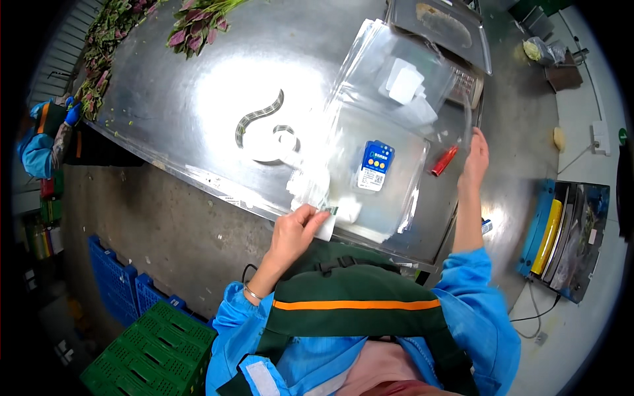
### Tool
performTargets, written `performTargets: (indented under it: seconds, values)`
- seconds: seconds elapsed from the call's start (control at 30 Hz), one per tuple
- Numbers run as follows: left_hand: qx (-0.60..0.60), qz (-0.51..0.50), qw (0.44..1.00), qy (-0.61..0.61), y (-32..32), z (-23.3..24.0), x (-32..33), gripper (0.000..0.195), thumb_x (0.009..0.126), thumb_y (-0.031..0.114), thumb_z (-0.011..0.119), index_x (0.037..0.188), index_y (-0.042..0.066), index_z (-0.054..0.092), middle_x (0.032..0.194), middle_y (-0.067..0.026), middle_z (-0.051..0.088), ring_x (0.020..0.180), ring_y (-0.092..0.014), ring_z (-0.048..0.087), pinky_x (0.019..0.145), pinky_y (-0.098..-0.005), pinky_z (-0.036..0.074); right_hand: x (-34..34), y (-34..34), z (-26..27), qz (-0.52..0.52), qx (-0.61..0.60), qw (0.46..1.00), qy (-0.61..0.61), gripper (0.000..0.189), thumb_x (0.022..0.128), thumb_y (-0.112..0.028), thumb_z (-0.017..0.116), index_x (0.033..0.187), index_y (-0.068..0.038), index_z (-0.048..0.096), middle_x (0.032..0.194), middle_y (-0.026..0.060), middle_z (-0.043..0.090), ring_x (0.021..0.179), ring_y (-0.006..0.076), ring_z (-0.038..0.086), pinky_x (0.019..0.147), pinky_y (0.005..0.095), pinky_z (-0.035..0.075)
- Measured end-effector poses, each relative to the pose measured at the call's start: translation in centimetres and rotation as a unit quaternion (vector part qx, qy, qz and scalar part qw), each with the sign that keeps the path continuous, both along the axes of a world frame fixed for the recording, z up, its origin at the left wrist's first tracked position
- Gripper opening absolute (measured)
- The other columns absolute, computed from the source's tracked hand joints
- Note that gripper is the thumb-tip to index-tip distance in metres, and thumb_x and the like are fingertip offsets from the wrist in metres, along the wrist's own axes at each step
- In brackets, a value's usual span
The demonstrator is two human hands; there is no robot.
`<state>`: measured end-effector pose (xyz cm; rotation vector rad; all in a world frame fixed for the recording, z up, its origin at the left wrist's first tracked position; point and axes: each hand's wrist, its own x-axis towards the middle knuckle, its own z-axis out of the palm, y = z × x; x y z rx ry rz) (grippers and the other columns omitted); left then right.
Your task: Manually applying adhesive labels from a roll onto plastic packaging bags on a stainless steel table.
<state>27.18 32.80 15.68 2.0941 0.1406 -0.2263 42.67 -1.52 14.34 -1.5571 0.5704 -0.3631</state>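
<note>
My left hand (296,231) pinches a small white label (327,226) with green print at the table's near edge, beside a pile of crumpled white label strip (308,187). My right hand (475,156) is at the right, its fingers closed on the edge of a clear plastic bag (463,116). Between the hands lies a stack of clear plastic bags (391,218), with a blue and white printed card (375,166) on it. White labels or cards (406,84) show on the bags further back. A red marker-like object (444,161) lies near my right hand.
Purple-green leafy vegetables (198,29) lie on the metal table (163,99), near a curled printed strip (257,116). A scale (468,84) stands at the back right. Green crates (153,351) stand lower left. A wrapping machine (564,237) is at right. A co-worker (42,143) stands far left.
</note>
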Motion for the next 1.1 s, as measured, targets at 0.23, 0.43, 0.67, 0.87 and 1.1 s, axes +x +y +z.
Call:
performTargets:
  seconds: [0.23,0.43,0.67,0.87,1.1]
  values:
    - [0.019,-0.103,0.991,-0.079,-2.3,-0.3,0.4,0.027,0.077,0.028,0.071,0.072,0.003,0.061,0.058,-0.0147,0.058,0.054,-0.033,0.058,0.048,-0.0379,0.045,-10.6,13.6,1.2,0.552,-0.058,0.821,0.133,0.019,0.081,-0.019,0.066,0.095,-0.006,0.064,0.085,0.0030,0.064,0.077,0.0115,0.057,0.071,0.0238,0.045]
    - [-0.053,-0.043,0.991,0.118,-0.4,-0.3,0.4,0.020,0.083,0.021,0.063,0.094,0.005,0.067,0.081,-0.0174,0.066,0.073,-0.023,0.066,0.065,-0.0288,0.049,-6.1,7.8,-7.0,0.097,0.129,0.970,0.180,0.021,0.080,-0.016,0.068,0.097,-0.003,0.064,0.081,0.0030,0.064,0.069,0.0074,0.052,0.064,0.0237,0.044]
    - [-0.210,0.049,0.974,0.071,0.0,-0.8,0.2,0.024,0.086,0.011,0.060,0.109,0.003,0.061,0.083,-0.0049,0.066,0.073,-0.008,0.057,0.067,-0.0226,0.046,-6.3,4.5,-7.8,0.218,-0.304,0.920,0.118,0.039,0.070,-0.014,0.071,0.107,-0.012,0.060,0.100,0.0071,0.051,0.078,0.0154,0.054,0.070,0.0291,0.044]
    - [-0.222,0.052,0.967,0.117,0.4,-0.4,0.8,0.021,0.089,0.013,0.059,0.106,0.001,0.061,0.080,-0.0024,0.064,0.072,-0.005,0.054,0.065,-0.0211,0.044,-9.6,2.3,-7.5,0.554,-0.479,0.675,0.090,0.032,0.073,-0.028,0.071,0.100,-0.014,0.061,0.101,0.0072,0.054,0.086,0.0221,0.053,0.085,0.0376,0.035]
    - [-0.089,0.060,0.987,0.118,0.8,0.2,0.3,0.022,0.087,0.019,0.063,0.097,-0.001,0.064,0.071,-0.0056,0.065,0.064,-0.006,0.054,0.059,-0.0225,0.045,-6.6,1.8,-7.3,0.564,-0.333,0.736,0.172,0.026,0.070,-0.031,0.072,0.089,-0.017,0.061,0.091,0.0038,0.056,0.098,0.0209,0.051,0.087,0.0389,0.033]
